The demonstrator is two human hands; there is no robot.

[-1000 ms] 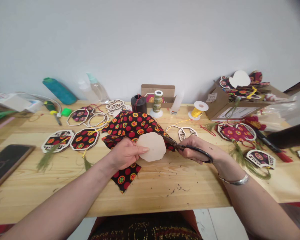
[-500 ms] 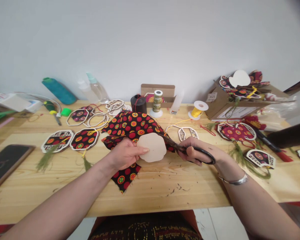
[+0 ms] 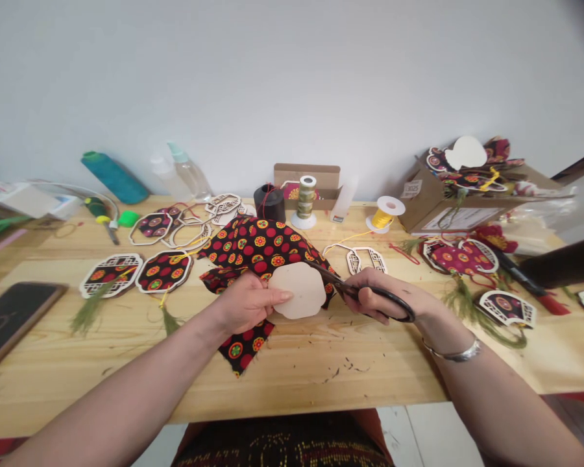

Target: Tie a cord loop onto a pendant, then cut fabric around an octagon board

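Observation:
My left hand (image 3: 248,300) pinches a cream, scallop-edged flat piece (image 3: 302,292), thumb on top, together with a black patterned fabric (image 3: 263,240) covered in red and orange round motifs. The fabric spreads behind the piece, and one corner hangs below my fingers. In my right hand (image 3: 374,292) are black-handled scissors (image 3: 338,283), their blades pointing left along the upper right edge of the cream piece, at the fabric. The blade tips are partly lost against the dark cloth.
Finished-looking fabric ornaments with tassels (image 3: 163,271) lie to the left. A phone (image 3: 17,321) rests at far left. Behind stand a black thread spool (image 3: 269,204), a yellow cord spool (image 3: 387,214) and a cardboard box (image 3: 448,211). Dark scraps (image 3: 338,371) dot the wooden table (image 3: 292,389).
The cream piece and fabric have shifted slightly down and right in my left hand's grip. The scissors have moved a little, and the fabric by the blades hangs differently.

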